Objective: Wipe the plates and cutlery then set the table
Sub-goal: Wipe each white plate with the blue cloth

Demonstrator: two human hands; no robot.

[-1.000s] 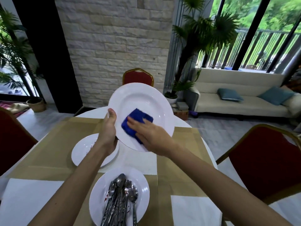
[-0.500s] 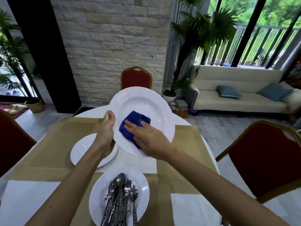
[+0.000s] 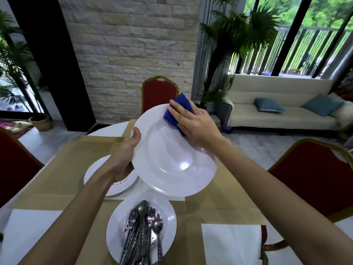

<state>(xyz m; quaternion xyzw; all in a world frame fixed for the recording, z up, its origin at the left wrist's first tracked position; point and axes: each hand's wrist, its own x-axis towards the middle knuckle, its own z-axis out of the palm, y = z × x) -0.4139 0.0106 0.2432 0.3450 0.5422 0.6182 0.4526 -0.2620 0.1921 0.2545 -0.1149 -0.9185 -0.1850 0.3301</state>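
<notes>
I hold a large white plate (image 3: 172,159) tilted above the table. My left hand (image 3: 124,155) grips its left rim, thumb on the face. My right hand (image 3: 193,123) presses a folded blue cloth (image 3: 178,107) against the plate's far right rim with straight fingers. Below on the table lies a second white plate (image 3: 99,178) with red smears, partly hidden by my left hand. Nearest me, a third white plate (image 3: 114,232) carries several spoons and forks (image 3: 145,232).
The table has a tan paper cover (image 3: 57,178) and white napkins at the near left (image 3: 28,232) and near right (image 3: 229,243). Red chairs stand at the far side (image 3: 159,92), left (image 3: 13,159) and right (image 3: 315,178). A sofa (image 3: 277,113) and potted plants stand beyond.
The blue cloth and my right hand slid from the plate's centre up to its far right rim. The plate tipped flatter and lower toward me.
</notes>
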